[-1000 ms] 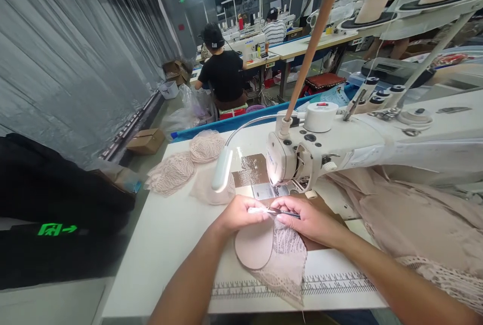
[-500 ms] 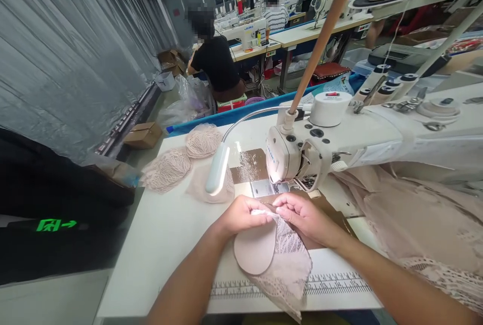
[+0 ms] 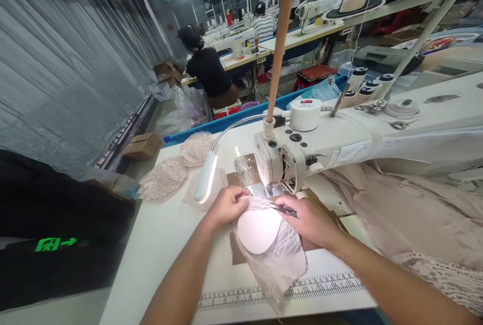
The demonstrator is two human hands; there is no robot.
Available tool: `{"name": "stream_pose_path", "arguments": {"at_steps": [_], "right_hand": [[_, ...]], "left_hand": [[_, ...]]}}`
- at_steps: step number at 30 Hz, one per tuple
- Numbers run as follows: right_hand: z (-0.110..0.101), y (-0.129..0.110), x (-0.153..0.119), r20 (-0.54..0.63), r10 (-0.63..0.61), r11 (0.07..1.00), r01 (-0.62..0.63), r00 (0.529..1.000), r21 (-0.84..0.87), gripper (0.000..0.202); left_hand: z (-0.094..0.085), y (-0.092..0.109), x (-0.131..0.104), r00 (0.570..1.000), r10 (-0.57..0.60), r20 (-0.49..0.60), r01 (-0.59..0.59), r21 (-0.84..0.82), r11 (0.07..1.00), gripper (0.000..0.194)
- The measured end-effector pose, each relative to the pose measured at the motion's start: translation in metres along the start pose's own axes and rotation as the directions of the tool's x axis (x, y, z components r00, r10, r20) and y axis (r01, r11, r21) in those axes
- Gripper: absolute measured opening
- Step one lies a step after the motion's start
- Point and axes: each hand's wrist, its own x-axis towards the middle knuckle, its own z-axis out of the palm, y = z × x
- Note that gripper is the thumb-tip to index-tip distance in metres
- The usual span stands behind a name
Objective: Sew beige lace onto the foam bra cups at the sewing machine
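Note:
My left hand (image 3: 227, 208) pinches the upper left edge of a pale lace piece (image 3: 290, 259), just in front of the sewing machine's needle area. On that lace lies a smooth, rounded bra cup pad (image 3: 259, 229). My right hand (image 3: 311, 220) is closed on dark thread snips (image 3: 287, 210), whose tips point left at the top edge of the lace. The sewing machine's head (image 3: 269, 161) stands just beyond both hands. The right palm's inside and some fingertips are hidden.
Lace cups (image 3: 164, 179) lie at the table's left, by a lamp (image 3: 206, 176) on a bent neck. A printed ruler (image 3: 264, 295) runs along the front edge. Beige fabric (image 3: 396, 214) is heaped at right. A person in black (image 3: 209, 73) sits ahead.
My hands have moved apart; the left shifted left along the lace's top edge. The snips now show clearly in my right hand. The pad and lace lie flatter, and the view has shifted.

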Motion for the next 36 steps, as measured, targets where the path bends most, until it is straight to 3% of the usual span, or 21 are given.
{"name": "stream_pose_path", "arguments": {"at_steps": [3,6,9,12,17,25,36], "right_hand": [[-0.001,0.002,0.0,-0.002,-0.052,0.979,0.05,0.999,-0.198,0.03],[0.0,0.003,0.001,0.006,-0.04,0.959,0.04,0.999,-0.281,0.033],[0.0,0.001,0.002,0.002,-0.016,0.946,0.015,1.0,-0.323,0.033],[-0.002,-0.002,0.003,0.011,0.012,0.935,-0.007,1.0,-0.355,0.038],[0.001,-0.001,0.005,0.01,0.013,0.916,-0.008,1.0,-0.402,0.044],[0.006,0.003,0.006,-0.044,-0.032,0.882,0.007,0.999,-0.472,0.041],[0.006,0.002,0.004,-0.042,-0.069,0.886,0.042,0.997,-0.462,0.042]], "left_hand": [[-0.004,0.004,0.02,0.999,0.047,0.018,-0.049,0.12,0.992,0.021],[-0.007,0.019,0.027,0.995,0.099,0.021,-0.101,0.23,0.968,0.025],[-0.001,0.038,0.015,0.989,0.141,0.032,-0.144,0.308,0.94,0.024],[0.018,0.047,-0.005,0.972,0.212,0.104,-0.236,0.384,0.893,0.026],[0.041,0.039,-0.014,0.963,0.223,0.152,-0.27,0.582,0.767,0.045],[0.023,0.04,0.008,0.933,0.229,0.279,-0.359,0.657,0.663,0.032],[0.019,0.028,0.013,0.906,0.326,0.269,-0.423,0.605,0.675,0.032]]}}
